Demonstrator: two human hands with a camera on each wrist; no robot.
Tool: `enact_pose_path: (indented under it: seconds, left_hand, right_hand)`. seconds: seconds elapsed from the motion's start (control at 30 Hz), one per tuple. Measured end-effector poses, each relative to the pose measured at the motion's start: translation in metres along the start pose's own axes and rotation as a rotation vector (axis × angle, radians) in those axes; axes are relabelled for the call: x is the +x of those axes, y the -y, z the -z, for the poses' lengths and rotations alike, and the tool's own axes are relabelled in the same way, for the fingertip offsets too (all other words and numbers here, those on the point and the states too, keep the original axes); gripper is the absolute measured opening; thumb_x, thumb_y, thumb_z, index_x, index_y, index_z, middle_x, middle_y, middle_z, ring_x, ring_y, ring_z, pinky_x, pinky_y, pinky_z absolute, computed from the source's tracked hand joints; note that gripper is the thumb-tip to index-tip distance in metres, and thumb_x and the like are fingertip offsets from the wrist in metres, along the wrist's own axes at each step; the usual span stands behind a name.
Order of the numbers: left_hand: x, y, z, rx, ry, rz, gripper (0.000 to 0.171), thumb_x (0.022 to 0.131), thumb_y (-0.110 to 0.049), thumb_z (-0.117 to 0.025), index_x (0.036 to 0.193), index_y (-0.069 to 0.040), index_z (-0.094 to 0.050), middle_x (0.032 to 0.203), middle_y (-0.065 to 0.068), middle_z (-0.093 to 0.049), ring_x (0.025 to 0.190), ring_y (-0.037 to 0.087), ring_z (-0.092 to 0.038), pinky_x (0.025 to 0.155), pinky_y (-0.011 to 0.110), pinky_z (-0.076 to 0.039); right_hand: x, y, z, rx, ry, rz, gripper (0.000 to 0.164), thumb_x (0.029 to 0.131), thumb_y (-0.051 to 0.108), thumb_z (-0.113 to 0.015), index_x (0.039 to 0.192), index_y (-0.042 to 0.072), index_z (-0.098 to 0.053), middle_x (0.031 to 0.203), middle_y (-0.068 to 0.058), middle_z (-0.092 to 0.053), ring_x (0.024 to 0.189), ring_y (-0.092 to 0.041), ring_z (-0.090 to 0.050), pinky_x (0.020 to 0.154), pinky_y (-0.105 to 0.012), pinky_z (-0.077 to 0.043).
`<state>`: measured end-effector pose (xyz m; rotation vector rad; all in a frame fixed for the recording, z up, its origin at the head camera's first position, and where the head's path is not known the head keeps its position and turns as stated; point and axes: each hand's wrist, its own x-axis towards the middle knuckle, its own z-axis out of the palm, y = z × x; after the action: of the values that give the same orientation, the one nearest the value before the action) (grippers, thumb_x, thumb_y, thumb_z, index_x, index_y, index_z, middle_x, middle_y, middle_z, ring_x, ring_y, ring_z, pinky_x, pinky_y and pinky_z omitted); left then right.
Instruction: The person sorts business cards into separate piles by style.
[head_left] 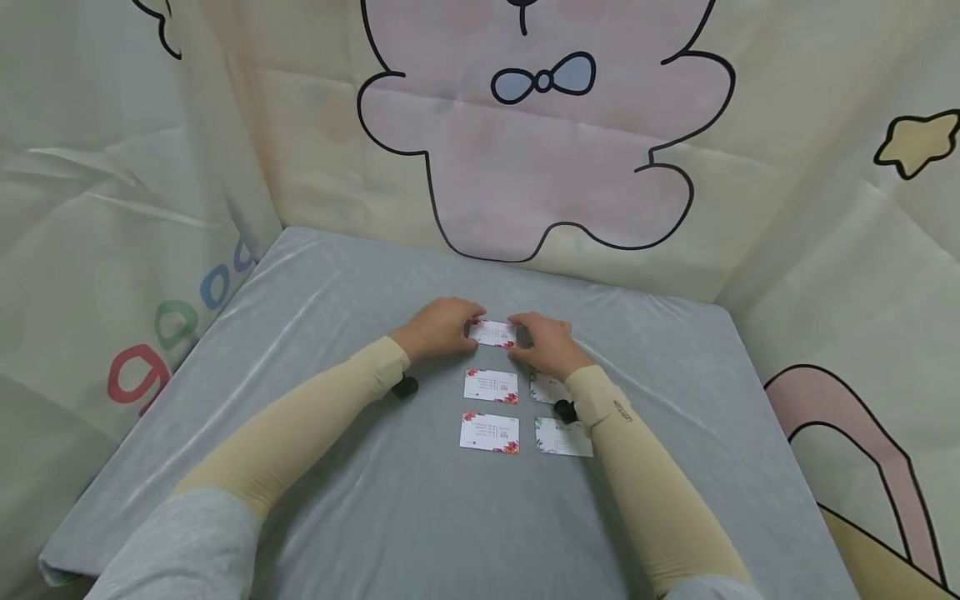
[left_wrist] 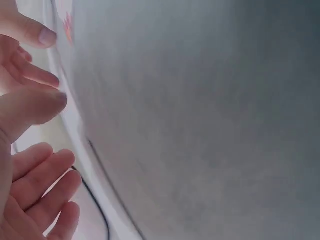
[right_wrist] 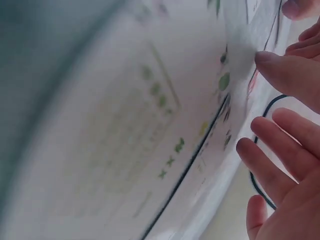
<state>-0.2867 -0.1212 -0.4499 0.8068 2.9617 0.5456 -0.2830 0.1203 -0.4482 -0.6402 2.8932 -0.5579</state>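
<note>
A white card with red flowers [head_left: 492,334] lies at the far end of a column on the grey cloth. My left hand [head_left: 438,327] is at its left end, thumb and fingertips by the corners. My right hand [head_left: 550,343] is at its right end in the same way. Both wrist views show loosely bent, spread fingers, with the left thumb [left_wrist: 42,106] and right thumb [right_wrist: 292,75] apart from them. Nearer lie two more red-flowered cards, a middle one [head_left: 491,386] and a front one [head_left: 489,432].
Below the right wrist are two green-leaved cards, one partly hidden [head_left: 547,388] and one nearer [head_left: 564,437]. Grey cloth [head_left: 360,517] covers the table. A printed curtain [head_left: 300,125] hangs along its back and sides.
</note>
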Motion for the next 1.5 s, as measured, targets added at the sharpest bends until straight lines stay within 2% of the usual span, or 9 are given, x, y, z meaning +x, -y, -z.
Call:
enact_pose_path:
  seconds: [0.1, 0.23, 0.33, 0.43, 0.5, 0.73, 1.0, 1.33, 1.5]
  left_hand:
    - [-0.013, -0.008, 0.003, -0.007, -0.011, -0.061, 0.056, 0.089, -0.034, -0.075, 0.138, -0.012, -0.06, 0.134, 0.002, -0.066, 0.121, 0.018, -0.062, 0.109, 0.04, -0.046]
    - [-0.037, -0.02, 0.003, -0.036, 0.053, -0.128, 0.057, 0.087, -0.039, -0.076, 0.135, -0.011, -0.062, 0.127, 0.001, -0.069, 0.116, 0.016, -0.063, 0.104, 0.035, -0.049]
    - [-0.051, -0.026, 0.0, -0.041, 0.087, -0.151, 0.059, 0.084, -0.04, -0.08, 0.133, -0.011, -0.063, 0.122, 0.0, -0.07, 0.109, 0.015, -0.063, 0.101, 0.035, -0.049]
    - [-0.058, -0.029, -0.003, -0.032, 0.077, -0.15, 0.059, 0.083, -0.037, -0.082, 0.132, -0.011, -0.063, 0.123, 0.0, -0.069, 0.109, 0.015, -0.063, 0.102, 0.034, -0.049]
    - [-0.059, -0.03, -0.004, -0.024, 0.064, -0.143, 0.06, 0.083, -0.036, -0.083, 0.133, -0.01, -0.063, 0.125, 0.0, -0.069, 0.112, 0.015, -0.063, 0.104, 0.035, -0.048]
    - [-0.057, -0.029, -0.009, -0.066, 0.051, -0.133, 0.052, 0.084, -0.031, -0.083, 0.128, -0.011, -0.066, 0.113, -0.001, -0.071, 0.102, 0.013, -0.064, 0.097, 0.035, -0.051]
    - [-0.06, -0.03, -0.007, -0.117, 0.054, -0.116, 0.053, 0.083, -0.028, -0.083, 0.13, -0.009, -0.065, 0.116, 0.002, -0.071, 0.107, 0.016, -0.063, 0.1, 0.037, -0.05]
    - [-0.063, -0.031, -0.009, -0.152, 0.05, -0.098, 0.053, 0.084, -0.025, -0.082, 0.13, -0.007, -0.065, 0.117, 0.003, -0.07, 0.108, 0.017, -0.063, 0.102, 0.038, -0.049]
    - [-0.051, -0.024, -0.004, -0.103, 0.035, -0.067, 0.054, 0.086, -0.027, -0.08, 0.134, -0.009, -0.063, 0.118, 0.002, -0.069, 0.11, 0.017, -0.06, 0.104, 0.038, -0.047]
  right_hand:
    - [-0.017, 0.003, 0.0, -0.028, -0.007, 0.019, 0.062, 0.09, 0.038, -0.076, 0.145, 0.02, -0.053, 0.147, -0.004, -0.055, 0.138, -0.025, -0.05, 0.11, -0.055, -0.023]
    - [-0.043, 0.011, 0.0, -0.065, 0.005, 0.069, 0.066, 0.086, 0.043, -0.078, 0.144, 0.021, -0.055, 0.143, -0.001, -0.059, 0.133, -0.02, -0.054, 0.108, -0.053, -0.023]
    - [-0.057, 0.017, -0.002, -0.066, 0.003, 0.119, 0.067, 0.083, 0.043, -0.081, 0.141, 0.019, -0.057, 0.139, 0.0, -0.062, 0.131, -0.018, -0.056, 0.106, -0.052, -0.023]
    - [-0.063, 0.021, -0.005, -0.065, -0.003, 0.15, 0.064, 0.083, 0.041, -0.082, 0.139, 0.016, -0.059, 0.136, 0.0, -0.064, 0.131, -0.018, -0.057, 0.106, -0.052, -0.023]
    - [-0.064, 0.022, -0.008, -0.073, -0.003, 0.155, 0.063, 0.084, 0.039, -0.081, 0.138, 0.016, -0.06, 0.136, -0.001, -0.064, 0.13, -0.018, -0.057, 0.106, -0.052, -0.024]
    - [-0.064, 0.017, -0.013, -0.049, 0.01, 0.108, 0.061, 0.084, 0.039, -0.082, 0.138, 0.02, -0.06, 0.137, 0.002, -0.063, 0.132, -0.017, -0.055, 0.102, -0.049, -0.026]
    - [-0.066, 0.019, -0.012, -0.033, 0.012, 0.096, 0.06, 0.084, 0.04, -0.081, 0.137, 0.021, -0.06, 0.136, 0.004, -0.064, 0.129, -0.016, -0.057, 0.1, -0.048, -0.026]
    - [-0.068, 0.021, -0.014, -0.034, -0.021, 0.129, 0.058, 0.084, 0.036, -0.082, 0.136, 0.017, -0.062, 0.133, 0.001, -0.066, 0.125, -0.018, -0.06, 0.103, -0.05, -0.027]
    - [-0.055, 0.019, -0.012, -0.025, -0.052, 0.132, 0.056, 0.085, 0.033, -0.081, 0.136, 0.016, -0.062, 0.135, -0.002, -0.065, 0.128, -0.021, -0.059, 0.108, -0.053, -0.025]
